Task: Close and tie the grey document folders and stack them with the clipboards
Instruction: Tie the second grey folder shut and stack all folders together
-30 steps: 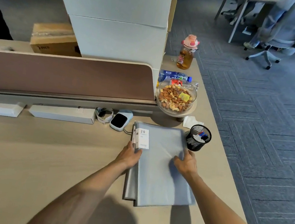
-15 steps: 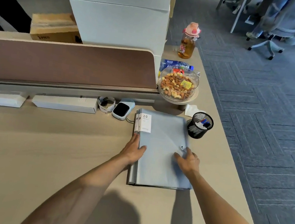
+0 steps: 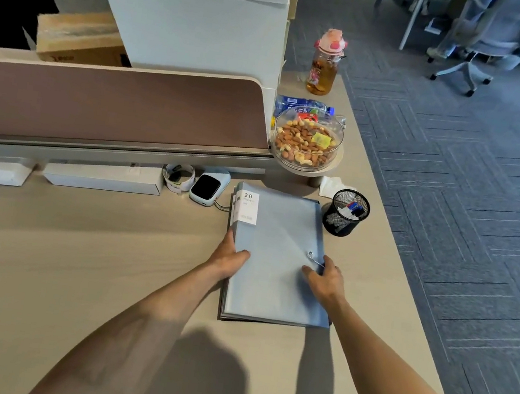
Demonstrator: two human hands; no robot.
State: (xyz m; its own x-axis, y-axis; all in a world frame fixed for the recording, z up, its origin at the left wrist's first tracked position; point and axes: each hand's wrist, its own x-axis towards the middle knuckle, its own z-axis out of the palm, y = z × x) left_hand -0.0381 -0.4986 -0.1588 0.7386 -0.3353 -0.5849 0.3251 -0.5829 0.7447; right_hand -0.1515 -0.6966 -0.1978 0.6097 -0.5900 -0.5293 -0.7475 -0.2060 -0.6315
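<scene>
A closed grey document folder (image 3: 273, 259) with a white "20" label lies on top of a small stack of flat items on the desk; what lies beneath is mostly hidden. A round tie button (image 3: 310, 254) sits near its right edge, with a thin string running from it to my right hand (image 3: 325, 278), whose fingertips pinch the string at the folder's right edge. At the spine, my left hand (image 3: 231, 256) grips the folder's left edge, thumb lying on the cover.
A black mesh pen cup (image 3: 346, 213) stands just right of the folder's far corner. A glass bowl of nuts (image 3: 307, 143), a bottle (image 3: 325, 64), a small device (image 3: 206, 187) and white boxes (image 3: 104, 176) line the partition. The desk's right edge (image 3: 404, 304) is close.
The top folder, earlier skewed and overhanging toward me, now sits squared on the stack. My right hand has moved from the cover to the tie string by the button.
</scene>
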